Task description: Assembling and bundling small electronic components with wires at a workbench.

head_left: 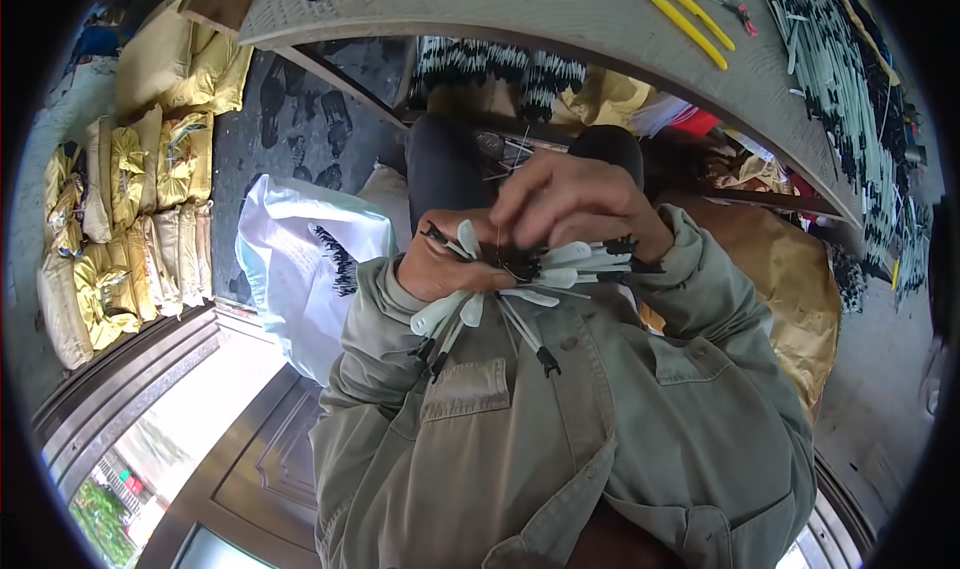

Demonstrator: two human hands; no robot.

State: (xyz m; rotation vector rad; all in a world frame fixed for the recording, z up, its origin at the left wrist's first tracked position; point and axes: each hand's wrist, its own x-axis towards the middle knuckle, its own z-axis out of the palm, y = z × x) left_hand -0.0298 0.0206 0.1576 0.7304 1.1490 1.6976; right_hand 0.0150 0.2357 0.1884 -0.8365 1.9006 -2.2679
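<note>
In front of my chest, a bundle of thin pale sticks [563, 254] with flat white paddle ends and black tips fans out in several directions. My left hand [455, 261] is closed around the middle of the bundle, its thumb pressed across it. Over the bundle my right hand [575, 204] is bent, fingers curled in and slightly blurred by motion. A fine thread or wire seems to rise between the two hands. What the right fingertips pinch is too small and dark to make out.
Ahead stands a grey table [560, 14] with yellow-handled pliers [690, 24] and a large pile of similar sticks [840, 99]. A white sack [300, 239] lies left of my knees. Stacked yellow-brown bags [130, 219] line the far left; a brown paper sack [785, 269] sits at right.
</note>
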